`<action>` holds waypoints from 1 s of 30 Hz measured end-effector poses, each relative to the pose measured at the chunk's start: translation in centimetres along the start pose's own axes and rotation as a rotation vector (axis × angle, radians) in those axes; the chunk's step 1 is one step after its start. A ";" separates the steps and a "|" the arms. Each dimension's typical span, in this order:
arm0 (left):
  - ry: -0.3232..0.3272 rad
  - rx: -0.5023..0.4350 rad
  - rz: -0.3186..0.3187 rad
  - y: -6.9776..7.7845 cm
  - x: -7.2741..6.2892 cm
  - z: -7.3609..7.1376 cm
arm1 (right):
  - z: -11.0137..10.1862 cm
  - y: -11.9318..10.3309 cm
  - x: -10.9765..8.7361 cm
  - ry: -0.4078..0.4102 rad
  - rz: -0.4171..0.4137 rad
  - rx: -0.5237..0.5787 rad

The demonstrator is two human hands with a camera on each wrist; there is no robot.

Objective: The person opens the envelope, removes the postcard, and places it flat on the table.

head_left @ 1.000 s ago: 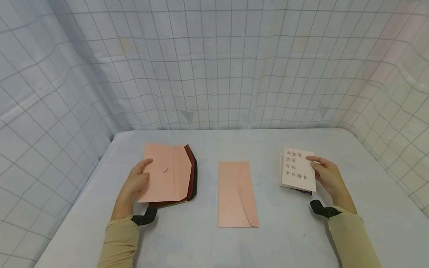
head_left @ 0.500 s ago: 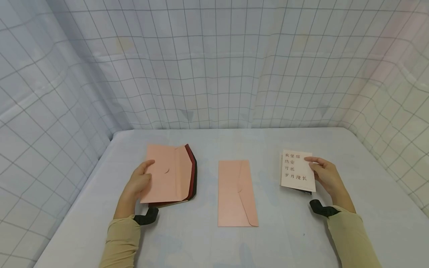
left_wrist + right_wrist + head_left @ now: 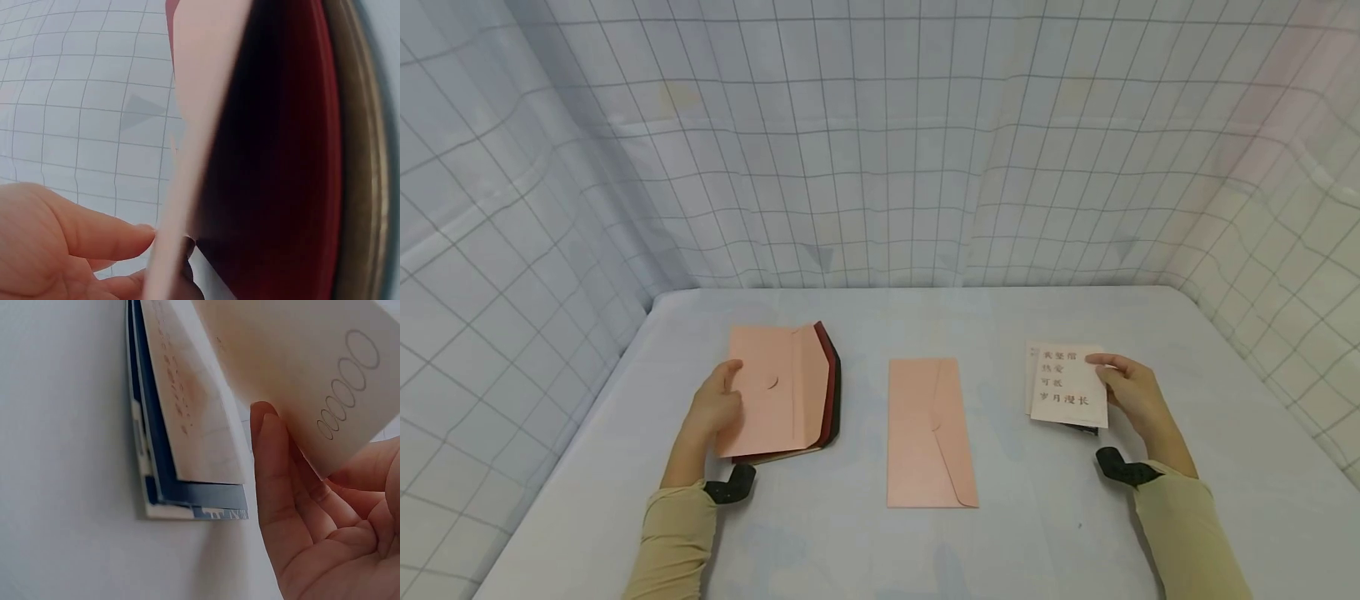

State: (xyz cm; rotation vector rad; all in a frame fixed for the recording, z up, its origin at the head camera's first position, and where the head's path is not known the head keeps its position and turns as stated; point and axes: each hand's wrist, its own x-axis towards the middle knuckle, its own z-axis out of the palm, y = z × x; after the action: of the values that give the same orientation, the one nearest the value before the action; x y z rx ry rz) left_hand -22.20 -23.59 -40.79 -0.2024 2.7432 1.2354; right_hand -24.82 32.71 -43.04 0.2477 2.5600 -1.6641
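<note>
At the left of the head view, my left hand (image 3: pixel 711 408) pinches the left edge of a pink envelope (image 3: pixel 763 417), thumb on top. Beneath it lies a pile with a red envelope (image 3: pixel 281 187) and a dark green one (image 3: pixel 837 400); the left wrist view shows a gap between pink and red. On the right, my right hand (image 3: pixel 1135 396) pinches the right edge of a white card (image 3: pixel 1060 387) printed with Chinese characters. Tilted up, that card stands off a small stack of cards (image 3: pixel 172 494), some with dark blue faces.
A second pink envelope (image 3: pixel 917 450), flap edge to the right, lies flat mid-table between the hands. White cloth covers the table (image 3: pixel 820 542). Grid-patterned curtains (image 3: pixel 895 167) hang behind it and at both sides.
The left hand and the pink envelope have shifted slightly right. The white card has dipped a little toward me in the right hand. The middle envelope stays put.
</note>
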 end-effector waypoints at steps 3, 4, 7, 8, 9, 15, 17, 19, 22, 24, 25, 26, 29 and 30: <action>0.010 0.061 0.001 0.0 0.0 0.0 | 0.0 0.0 0.0 0.014 0.000 -0.020; 0.013 0.071 -0.001 0.0 0.0 0.0 | 0.0 0.0 0.0 0.021 0.001 -0.031; 0.018 0.093 -0.010 0.1 -0.1 -0.1 | 0.0 0.0 0.0 0.043 0.006 -0.066; 0.016 0.097 -0.011 0.1 -0.2 -0.1 | 0.0 0.0 0.0 0.050 0.008 -0.081; 0.012 0.102 -0.013 0.2 -0.2 -0.1 | 0.0 0.0 0.0 0.056 0.011 -0.098; -0.031 0.097 -0.042 0.3 -0.4 -0.7 | -0.1 0.0 0.2 0.097 0.023 -0.233; -0.053 0.080 -0.054 0.4 -0.4 -0.8 | -0.2 0.0 0.2 0.110 0.030 -0.257; -0.070 0.069 -0.060 0.4 -0.5 -1.0 | -0.3 0.0 0.3 0.118 0.038 -0.270; -0.084 0.060 -0.064 0.4 -0.5 -1.1 | -0.3 0.0 0.3 0.117 0.051 -0.267; -0.085 0.055 -0.064 0.5 -0.6 -1.1 | -0.4 0.0 0.3 0.113 0.051 -0.268; -0.086 0.051 -0.065 0.4 -0.6 -1.1 | -0.4 0.0 0.3 0.111 0.053 -0.265; -0.088 0.048 -0.066 0.5 -0.7 -1.1 | -0.4 0.0 0.3 0.108 0.051 -0.264; -0.091 0.037 -0.069 0.5 -0.8 -1.2 | -0.5 0.0 0.3 0.099 0.034 -0.256; -0.094 0.037 -0.069 0.5 -0.8 -1.2 | -0.6 0.0 0.3 0.097 0.029 -0.251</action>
State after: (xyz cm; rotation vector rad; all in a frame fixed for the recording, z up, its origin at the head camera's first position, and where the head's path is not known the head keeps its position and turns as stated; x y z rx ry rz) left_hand -21.55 -24.13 -39.51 -0.2274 2.6536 1.1461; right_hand -25.12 33.30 -42.87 0.3529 2.7863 -1.3339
